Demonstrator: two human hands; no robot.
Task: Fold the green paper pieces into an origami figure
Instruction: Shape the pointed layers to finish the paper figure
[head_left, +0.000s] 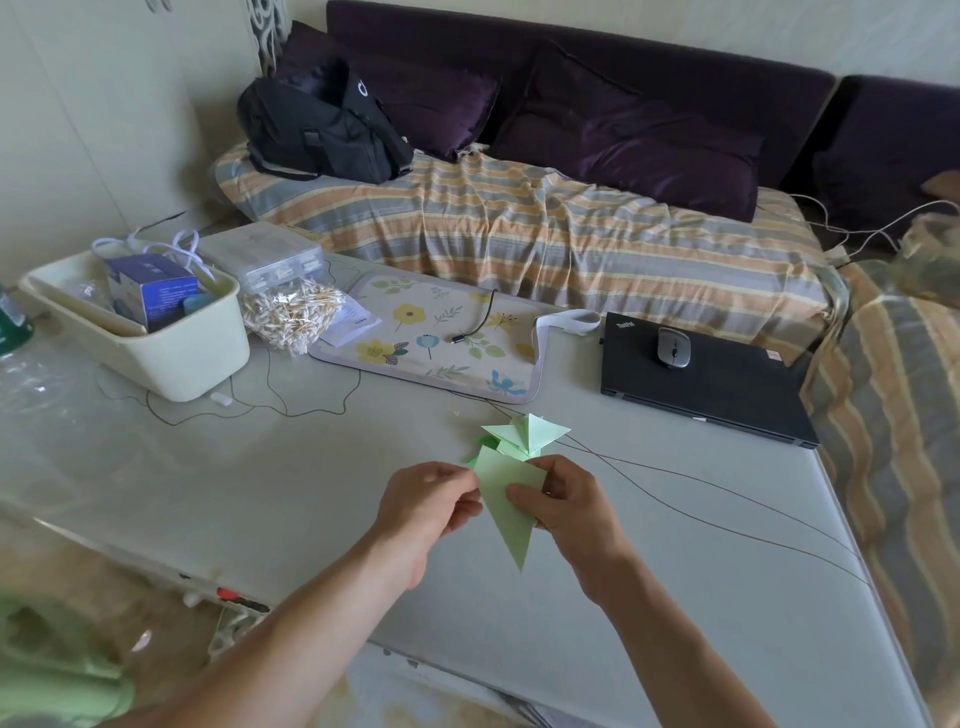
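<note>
I hold a light green folded paper piece above the table, shaped like a long kite with its sharp point toward me. My left hand pinches its left upper edge. My right hand pinches its right side, thumb on the top face. Just beyond my fingers, other folded green paper pieces lie in a small pile on the table, their triangular flaps sticking up.
On the grey-white table: a cream bin with a blue box, a bag of cotton swabs, a floral mat, a black laptop with a mouse on it. Thin cables cross the table. A striped sofa lies behind.
</note>
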